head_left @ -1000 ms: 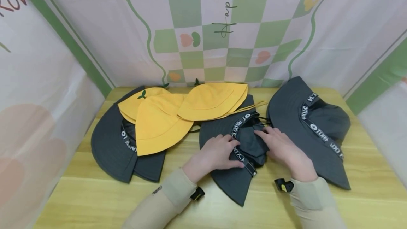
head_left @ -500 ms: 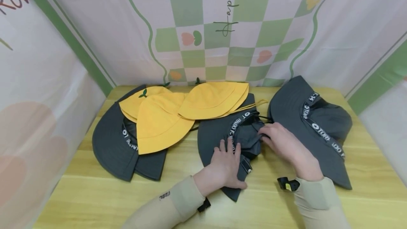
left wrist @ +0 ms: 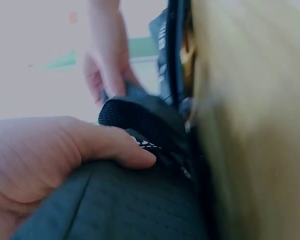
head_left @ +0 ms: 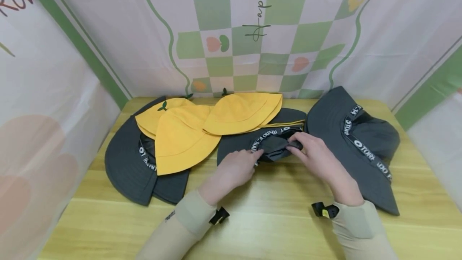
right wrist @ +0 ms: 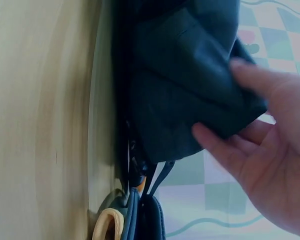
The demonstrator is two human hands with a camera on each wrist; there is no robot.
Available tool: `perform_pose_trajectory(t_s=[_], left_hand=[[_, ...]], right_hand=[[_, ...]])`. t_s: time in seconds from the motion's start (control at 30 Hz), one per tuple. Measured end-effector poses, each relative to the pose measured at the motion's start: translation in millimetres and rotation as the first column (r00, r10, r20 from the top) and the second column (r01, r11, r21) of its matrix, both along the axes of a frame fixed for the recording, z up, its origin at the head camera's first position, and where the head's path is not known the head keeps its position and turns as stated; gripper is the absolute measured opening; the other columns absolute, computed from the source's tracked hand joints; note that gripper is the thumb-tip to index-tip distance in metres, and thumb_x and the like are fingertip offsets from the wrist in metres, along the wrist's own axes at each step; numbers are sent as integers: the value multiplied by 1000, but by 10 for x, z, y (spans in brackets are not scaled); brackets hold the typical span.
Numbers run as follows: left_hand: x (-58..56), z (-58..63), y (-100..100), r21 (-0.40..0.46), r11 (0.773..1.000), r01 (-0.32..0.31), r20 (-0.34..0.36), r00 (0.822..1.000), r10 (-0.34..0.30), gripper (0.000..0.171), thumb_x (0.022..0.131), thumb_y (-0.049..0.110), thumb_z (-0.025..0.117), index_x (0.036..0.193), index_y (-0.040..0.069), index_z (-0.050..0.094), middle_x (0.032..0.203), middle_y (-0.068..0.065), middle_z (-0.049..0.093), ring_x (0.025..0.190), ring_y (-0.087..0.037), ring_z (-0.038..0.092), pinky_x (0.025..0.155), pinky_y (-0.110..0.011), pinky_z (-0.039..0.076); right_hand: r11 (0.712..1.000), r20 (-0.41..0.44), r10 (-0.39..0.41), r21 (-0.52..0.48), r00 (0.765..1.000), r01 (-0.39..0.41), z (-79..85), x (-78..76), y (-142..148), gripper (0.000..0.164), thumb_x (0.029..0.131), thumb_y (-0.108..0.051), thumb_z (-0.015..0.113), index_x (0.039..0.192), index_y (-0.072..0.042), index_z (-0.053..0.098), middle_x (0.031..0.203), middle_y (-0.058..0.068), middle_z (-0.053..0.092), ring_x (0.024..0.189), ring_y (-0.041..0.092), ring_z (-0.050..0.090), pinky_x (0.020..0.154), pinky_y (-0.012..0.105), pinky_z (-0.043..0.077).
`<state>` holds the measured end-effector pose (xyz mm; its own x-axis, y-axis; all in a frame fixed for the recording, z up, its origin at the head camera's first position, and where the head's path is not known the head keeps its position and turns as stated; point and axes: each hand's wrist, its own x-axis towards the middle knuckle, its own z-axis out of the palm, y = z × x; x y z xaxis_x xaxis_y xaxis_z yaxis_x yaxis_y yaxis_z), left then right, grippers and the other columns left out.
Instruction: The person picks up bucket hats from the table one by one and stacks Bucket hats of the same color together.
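In the head view, a dark grey bucket hat (head_left: pixel 276 145) with a lettered black-and-white band is between both hands at the middle of the table. My left hand (head_left: pixel 231 171) grips its near-left brim, and the left wrist view shows the thumb (left wrist: pixel 132 150) lying over the fabric. The fingers underneath are hidden. My right hand (head_left: pixel 319 159) pinches the crown between thumb and fingers; in the right wrist view the crown cloth (right wrist: pixel 180 95) hangs creased from that grip. Yellow cords (head_left: pixel 281 124) lie across the far brim.
Yellow hats, one in front (head_left: pixel 182 143) and one at the back (head_left: pixel 242 113), overlap a dark grey hat (head_left: pixel 126 167) at left. Another dark grey hat (head_left: pixel 361 147) lies on its side to the right. A printed curtain (head_left: pixel 245 63) hangs behind the wooden table (head_left: pixel 274 220).
The left hand spread flat on the near brim, then moved up and left to grip it. The near brim has come up off the tabletop, and the hat has turned. The right hand stays at the crown.
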<state>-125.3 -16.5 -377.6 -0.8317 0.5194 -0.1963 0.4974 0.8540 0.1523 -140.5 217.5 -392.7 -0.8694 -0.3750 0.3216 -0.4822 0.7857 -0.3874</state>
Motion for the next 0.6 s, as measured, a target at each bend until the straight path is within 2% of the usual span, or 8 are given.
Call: perform_pose_trajectory(t_s=[0.07,0.13,0.17,0.27,0.37,0.5,0.6], left_hand=[[-19,65,-90,48,999,14,-85,996,-10,50,100,17,60,148,25,50,100,-5,75,78,-19,70,56,-29,52],[-46,132,-187,103,994,28,-157,987,-11,48,98,13,61,144,25,54,80,-2,72,66,-15,65,49,-26,45],[-59,163,-237,121,992,39,-199,980,-14,46,98,12,62,142,24,56,74,-1,69,61,-14,62,48,-25,43],[-107,234,-394,173,982,75,-282,959,-23,44,96,10,65,138,20,59,71,1,66,58,-11,56,49,-25,42],[-155,298,-539,200,975,92,-295,955,-30,42,95,16,68,136,19,59,70,1,64,57,-11,52,51,-26,43],[-206,391,-700,238,967,86,-240,971,-27,43,96,20,68,137,20,59,71,1,66,59,-11,54,57,-29,46],[-223,457,-805,257,963,76,-204,979,-22,42,96,22,68,137,20,60,82,0,71,63,-10,56,63,-31,49]], right_hand=[[1000,-35,1,-31,999,-2,-9,0,0,21,85,-14,79,100,-7,67,95,8,71,83,23,65,72,41,51],[998,-57,0,-63,998,-3,-20,3,2,33,79,-18,85,104,-7,67,100,10,71,88,25,66,74,42,51],[997,-56,-2,-79,998,-3,-20,4,3,39,76,-21,87,107,-7,67,105,11,71,94,27,66,79,45,52],[994,-36,-1,-111,999,-3,-23,6,10,58,70,-25,92,117,-7,65,119,15,67,110,33,61,91,52,49],[994,-24,1,-106,1000,-4,-36,-14,29,66,70,-21,92,126,-4,61,130,20,61,123,40,52,100,59,42],[998,-5,3,-55,1000,-3,-68,-60,73,63,77,-4,83,133,-1,55,138,25,54,129,45,46,105,62,37],[1000,18,-4,-12,1000,4,-102,-94,106,61,82,5,74,139,-1,51,139,26,54,130,47,46,106,62,37]])
